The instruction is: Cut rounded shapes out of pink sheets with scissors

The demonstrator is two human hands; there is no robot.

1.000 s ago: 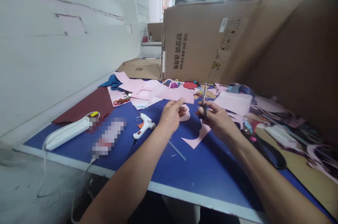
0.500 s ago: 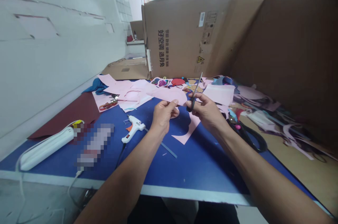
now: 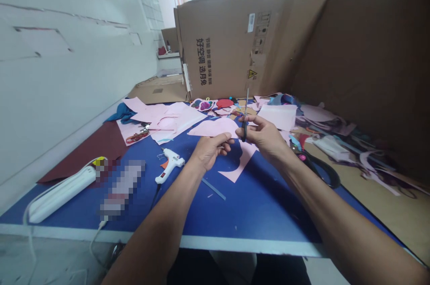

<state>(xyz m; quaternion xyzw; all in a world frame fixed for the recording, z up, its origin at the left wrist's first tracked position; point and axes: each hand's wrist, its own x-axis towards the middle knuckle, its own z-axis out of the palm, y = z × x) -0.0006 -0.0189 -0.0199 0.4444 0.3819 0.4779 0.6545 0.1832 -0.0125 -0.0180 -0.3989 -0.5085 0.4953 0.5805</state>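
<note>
Pinched between the thumb and fingers of my left hand point(image 3: 213, 148) is a pink sheet with a rounded edge point(image 3: 215, 127), raised above the blue table. My right hand point(image 3: 264, 135) is closed around the dark handles of a pair of scissors point(image 3: 246, 108), whose blades point up and away from me. The scissors are at the right end of the sheet; whether the blades touch it I cannot tell. Beneath my hands, a curved pink offcut point(image 3: 237, 168) lies on the table.
A white glue gun point(image 3: 169, 165) rests left of my left arm, near a thin grey strip point(image 3: 214, 188). Large black-handled shears point(image 3: 319, 170) lie at right. Pink sheets point(image 3: 178, 114) and scraps spread at the back before a tall cardboard box point(image 3: 228, 47). A white power strip point(image 3: 62, 193) is far left.
The pink sheet has turned and shifted slightly left in my left hand. The scissors have moved a little left and now stand more upright. The camera view has shifted slightly.
</note>
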